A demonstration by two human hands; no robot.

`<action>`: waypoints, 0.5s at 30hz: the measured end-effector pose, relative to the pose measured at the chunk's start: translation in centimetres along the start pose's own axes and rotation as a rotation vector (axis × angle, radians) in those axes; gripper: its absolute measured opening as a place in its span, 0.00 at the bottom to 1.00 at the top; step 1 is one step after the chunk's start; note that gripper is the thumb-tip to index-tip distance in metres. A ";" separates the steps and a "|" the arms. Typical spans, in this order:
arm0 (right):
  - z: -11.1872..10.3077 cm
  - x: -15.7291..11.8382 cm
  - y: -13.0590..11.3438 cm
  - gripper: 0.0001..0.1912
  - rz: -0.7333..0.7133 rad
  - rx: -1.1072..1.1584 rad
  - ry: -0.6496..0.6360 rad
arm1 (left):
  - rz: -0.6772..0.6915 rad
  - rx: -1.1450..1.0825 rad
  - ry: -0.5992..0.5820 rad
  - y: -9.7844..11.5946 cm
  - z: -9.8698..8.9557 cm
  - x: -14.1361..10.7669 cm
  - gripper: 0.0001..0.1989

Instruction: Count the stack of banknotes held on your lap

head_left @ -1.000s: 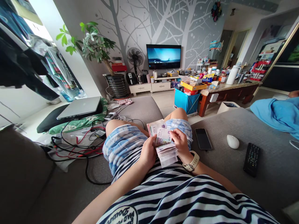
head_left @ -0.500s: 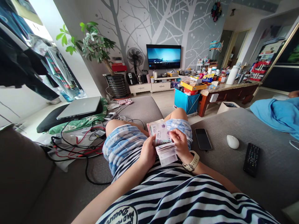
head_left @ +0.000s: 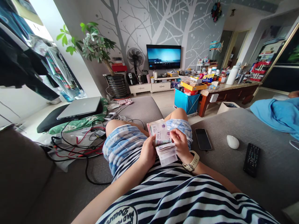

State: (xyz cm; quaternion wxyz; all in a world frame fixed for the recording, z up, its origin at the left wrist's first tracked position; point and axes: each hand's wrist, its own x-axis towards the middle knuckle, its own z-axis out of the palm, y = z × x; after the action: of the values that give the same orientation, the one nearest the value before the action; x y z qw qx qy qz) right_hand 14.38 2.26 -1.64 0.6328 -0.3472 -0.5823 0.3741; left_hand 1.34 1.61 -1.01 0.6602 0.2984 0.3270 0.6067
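Observation:
A stack of banknotes [head_left: 160,130] is held over my lap, its upper part standing up and several notes folded down toward my belly. My left hand [head_left: 148,151] is closed on the lower left side of the stack. With thumb and fingers, my right hand [head_left: 181,143] pinches the right edge of the notes; a pale watch [head_left: 192,161] is on that wrist. The lower ends of the folded notes hang free between the hands. Some of my left fingers are hidden behind the notes.
On the grey sofa to my right lie a phone [head_left: 203,139], a white mouse [head_left: 233,142] and a black remote control [head_left: 251,159]. Tangled cables [head_left: 77,146] and a closed laptop [head_left: 79,107] are at left. Ahead stands a cluttered coffee table [head_left: 203,102].
My hands and the banknotes stay practically in the same place. The picture on the television has changed slightly.

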 end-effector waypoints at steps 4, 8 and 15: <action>-0.1 -0.1 -0.1 0.17 -0.044 -0.001 -0.003 | 0.002 0.011 0.006 0.0 0.0 0.0 0.14; 0.0 0.0 0.1 0.20 -0.060 0.021 -0.029 | 0.002 -0.003 0.035 0.1 0.2 -0.2 0.13; 0.0 0.8 2.0 0.16 0.047 0.039 0.099 | -0.004 0.023 0.027 0.2 0.3 -0.4 0.13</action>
State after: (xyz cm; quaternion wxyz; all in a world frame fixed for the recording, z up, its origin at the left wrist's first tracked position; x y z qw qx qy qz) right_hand 14.25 3.88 -3.01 0.6583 -0.3666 -0.5347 0.3827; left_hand 1.43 1.21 -0.69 0.6536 0.2972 0.3434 0.6054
